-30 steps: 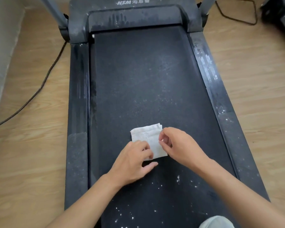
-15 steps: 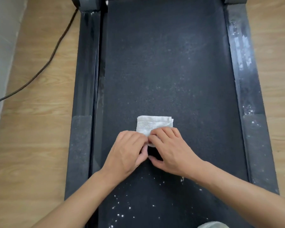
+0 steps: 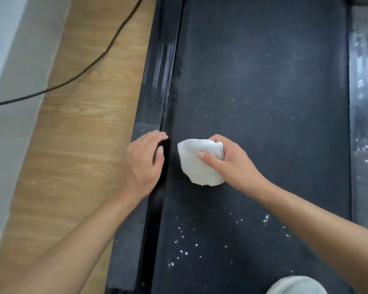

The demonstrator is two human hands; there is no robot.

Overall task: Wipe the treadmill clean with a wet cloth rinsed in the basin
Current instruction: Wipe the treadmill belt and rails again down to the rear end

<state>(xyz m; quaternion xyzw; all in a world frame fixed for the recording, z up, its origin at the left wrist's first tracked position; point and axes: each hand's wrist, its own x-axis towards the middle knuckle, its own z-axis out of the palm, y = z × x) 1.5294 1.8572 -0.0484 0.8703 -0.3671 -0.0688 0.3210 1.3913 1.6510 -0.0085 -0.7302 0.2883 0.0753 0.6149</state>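
Observation:
The black treadmill belt fills the middle of the view, dusty and flecked with white specks near me. My right hand grips a folded white cloth just over the belt's left part, thumb on top of the cloth. My left hand is over the treadmill's left side rail, fingers loosely curled and holding nothing. The basin is out of view.
A black cable runs across the wooden floor on the left, beside a pale wall. The right side rail is streaked with white dust. A pale rounded thing shows at the bottom edge.
Both hands were folding the cloth on the belt. Now my right hand alone holds it, bunched, and my left hand has moved away to the left rail. The view has shifted closer and left.

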